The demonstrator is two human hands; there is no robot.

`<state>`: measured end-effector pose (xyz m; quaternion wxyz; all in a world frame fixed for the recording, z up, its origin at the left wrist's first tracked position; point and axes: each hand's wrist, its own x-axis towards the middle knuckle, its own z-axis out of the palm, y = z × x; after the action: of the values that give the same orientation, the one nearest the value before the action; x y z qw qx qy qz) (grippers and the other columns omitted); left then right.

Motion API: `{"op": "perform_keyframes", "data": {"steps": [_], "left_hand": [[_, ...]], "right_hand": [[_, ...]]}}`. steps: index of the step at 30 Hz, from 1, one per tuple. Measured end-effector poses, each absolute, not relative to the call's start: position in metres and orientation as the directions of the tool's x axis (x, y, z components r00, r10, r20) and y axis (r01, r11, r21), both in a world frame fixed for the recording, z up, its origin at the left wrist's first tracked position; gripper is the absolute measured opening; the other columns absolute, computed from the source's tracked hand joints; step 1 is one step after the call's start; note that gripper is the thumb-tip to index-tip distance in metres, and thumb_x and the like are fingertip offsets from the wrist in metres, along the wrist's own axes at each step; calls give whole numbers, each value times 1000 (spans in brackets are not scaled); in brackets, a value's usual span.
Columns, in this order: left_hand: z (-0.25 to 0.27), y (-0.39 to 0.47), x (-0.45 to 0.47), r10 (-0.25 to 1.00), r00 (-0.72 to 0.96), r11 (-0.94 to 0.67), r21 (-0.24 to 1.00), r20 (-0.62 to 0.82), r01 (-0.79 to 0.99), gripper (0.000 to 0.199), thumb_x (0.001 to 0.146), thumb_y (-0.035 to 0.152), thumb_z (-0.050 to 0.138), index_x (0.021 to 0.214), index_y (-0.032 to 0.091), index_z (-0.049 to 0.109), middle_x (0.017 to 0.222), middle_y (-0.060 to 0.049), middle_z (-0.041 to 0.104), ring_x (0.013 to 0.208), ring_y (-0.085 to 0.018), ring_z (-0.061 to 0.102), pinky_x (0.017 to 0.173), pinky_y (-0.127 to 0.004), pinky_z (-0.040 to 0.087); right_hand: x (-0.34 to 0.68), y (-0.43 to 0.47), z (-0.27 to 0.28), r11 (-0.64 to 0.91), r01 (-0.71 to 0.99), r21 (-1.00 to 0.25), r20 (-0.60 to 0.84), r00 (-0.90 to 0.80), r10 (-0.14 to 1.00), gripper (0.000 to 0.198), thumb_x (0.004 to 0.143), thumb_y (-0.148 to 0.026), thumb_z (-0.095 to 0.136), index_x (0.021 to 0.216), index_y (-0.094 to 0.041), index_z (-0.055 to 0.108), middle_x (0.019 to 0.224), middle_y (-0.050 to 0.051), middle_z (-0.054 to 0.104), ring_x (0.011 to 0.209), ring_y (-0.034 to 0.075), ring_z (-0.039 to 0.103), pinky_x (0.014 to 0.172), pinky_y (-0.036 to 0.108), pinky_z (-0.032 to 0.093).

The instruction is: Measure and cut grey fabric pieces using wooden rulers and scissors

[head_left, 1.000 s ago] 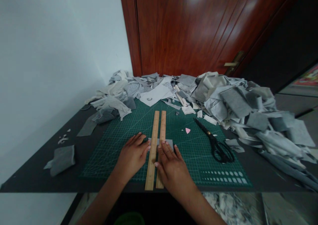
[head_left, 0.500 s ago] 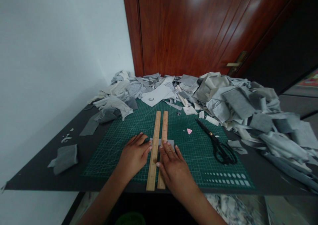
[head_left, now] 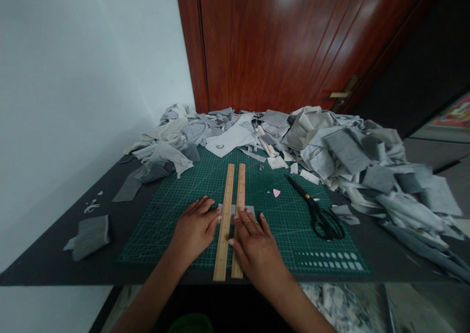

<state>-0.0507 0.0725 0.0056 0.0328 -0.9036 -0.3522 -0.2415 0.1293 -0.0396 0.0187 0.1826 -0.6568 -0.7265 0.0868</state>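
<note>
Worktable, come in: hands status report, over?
Left hand at left edge of gray patch. Right hand resting on right ruler, left ruler alongside, both across patch. Black scissors off to right, clear of hands.

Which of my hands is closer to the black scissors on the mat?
Right. Your right hand is to the left of the black scissors; your left hand is farther left, on the far side of both wooden rulers.

No lettering or numbers can be read; the marks on the wooden rulers (head_left: 226, 201) at the fingers (head_left: 249, 222) are too small.
</note>
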Motion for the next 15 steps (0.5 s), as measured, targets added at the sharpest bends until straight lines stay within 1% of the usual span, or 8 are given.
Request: {"op": "perform_keyframes", "data": {"steps": [5, 10, 12, 15], "left_hand": [[7, 72, -51, 620, 634, -754, 129, 463, 644, 29, 99, 21, 51, 111, 21, 77, 123, -10, 72, 123, -32, 65, 107, -50, 54], [7, 72, -51, 626, 620, -753, 161, 473, 638, 28, 98, 22, 53, 112, 22, 77, 121, -10, 72, 123, -32, 65, 105, -51, 55], [6, 73, -52, 638, 612, -750, 195, 467, 632, 26, 97, 21, 55, 111, 22, 78, 122, -9, 72, 123, -31, 65, 105, -50, 55], [5, 77, -54, 674, 585, -730, 282, 451, 623, 25, 94, 18, 59, 108, 24, 79, 123, -7, 72, 122, -29, 66, 106, -48, 54]], "right_hand": [[133, -42, 22, 87, 929, -360, 134, -40, 990, 51, 101, -28, 52, 150, -14, 51, 162, 13, 41, 152, 35, 33, 124, 64, 23], [141, -43, 23, 61, 935, -349, 95, -29, 995, 47, 101, -19, 45, 147, -20, 55, 161, 8, 44, 150, 34, 37, 121, 67, 24], [144, -42, 21, 69, 939, -338, 84, -42, 996, 49, 99, -15, 45, 147, -21, 56, 161, 8, 43, 150, 34, 38, 120, 69, 24], [147, -42, 17, 78, 944, -320, 88, -52, 995, 51, 97, -13, 47, 146, -23, 57, 160, 10, 44, 149, 35, 39, 119, 71, 23]]}}
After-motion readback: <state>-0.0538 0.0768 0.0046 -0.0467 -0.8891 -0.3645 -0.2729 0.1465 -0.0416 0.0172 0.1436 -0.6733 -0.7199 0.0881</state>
